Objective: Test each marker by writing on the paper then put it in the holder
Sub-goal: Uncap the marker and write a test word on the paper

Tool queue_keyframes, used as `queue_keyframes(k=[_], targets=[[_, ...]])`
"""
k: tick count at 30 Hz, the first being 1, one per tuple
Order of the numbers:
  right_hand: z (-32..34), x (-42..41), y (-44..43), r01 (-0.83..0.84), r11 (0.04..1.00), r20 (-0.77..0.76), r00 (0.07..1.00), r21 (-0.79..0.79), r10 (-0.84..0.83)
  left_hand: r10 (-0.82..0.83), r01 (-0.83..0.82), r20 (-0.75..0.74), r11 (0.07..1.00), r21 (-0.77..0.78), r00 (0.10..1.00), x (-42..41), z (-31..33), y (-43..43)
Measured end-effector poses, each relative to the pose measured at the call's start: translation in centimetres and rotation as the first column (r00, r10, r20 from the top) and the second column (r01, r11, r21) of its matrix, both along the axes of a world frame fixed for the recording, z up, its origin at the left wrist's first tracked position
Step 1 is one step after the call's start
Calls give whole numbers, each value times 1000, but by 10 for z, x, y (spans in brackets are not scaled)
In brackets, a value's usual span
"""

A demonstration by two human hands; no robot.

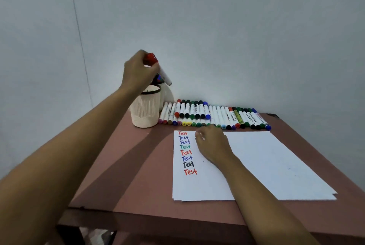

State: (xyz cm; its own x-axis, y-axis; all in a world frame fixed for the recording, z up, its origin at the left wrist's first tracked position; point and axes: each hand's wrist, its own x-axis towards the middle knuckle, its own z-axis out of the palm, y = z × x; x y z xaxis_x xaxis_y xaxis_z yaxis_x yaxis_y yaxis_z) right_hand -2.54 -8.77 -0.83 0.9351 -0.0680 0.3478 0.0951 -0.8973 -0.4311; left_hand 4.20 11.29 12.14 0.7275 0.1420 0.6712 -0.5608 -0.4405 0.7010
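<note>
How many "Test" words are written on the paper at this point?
8 words in one column down the paper's left edge, top to bottom: red, black, blue, green, red, blue, black, red. The right hand may hide more.

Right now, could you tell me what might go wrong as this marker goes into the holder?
The red-capped marker, tilted in the left hand, could strike the rim of the front holder and fall. The right hand rests beside the written words and might smear fresh ink.
</note>
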Motion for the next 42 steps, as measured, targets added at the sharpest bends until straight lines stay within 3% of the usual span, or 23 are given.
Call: queue_keyframes(k=[3, 8, 14, 19, 25, 29, 31, 37, 39, 42], targets=[[1, -3, 0, -4, 994, -4, 1000, -109, 4, 73, -74, 34, 997, 30, 997, 24, 21, 12], [1, -2, 0, -8, 991, -24, 1000, -135, 4, 180, -184, 39, 970, 158, 983, 55, 31, 25], [-3, 2, 0, -4, 986, -27, 1000, -168, -1, 190, -182, 3, 935, 303, 982, 83, 16, 22], [-3, 2, -1, -11, 984, -18, 1000, -177, 8, 185, -121, -114, 899, 422, 976, 101, 1, 23], [-3, 1, 0, -9, 983, -15, 1000, -185, 6, 240, -32, -208, 725, 688, 948, 104, 1, 23], [-3, 1, 0, -12, 984, -18, 1000, -179, 9, 228, -29, -197, 719, 695, 953, 97, 2, 23], [-2, 0, 0, -12, 985, -19, 1000, -170, 9, 190, -52, -143, 758, 651, 971, 88, 1, 19], [-1, -1, 0, -13, 986, -26, 1000, -164, 9, -32, -66, 173, 846, 529, 984, 26, -19, -6], [-1, -2, 0, -14, 987, -29, 1000, -163, 9, -107, 2, 172, 854, 520, 979, 3, -33, -13], [-1, -3, 0, -13, 986, -38, 999, -169, 7, -122, 76, 52, 847, 526, 991, -16, -62, -20]])
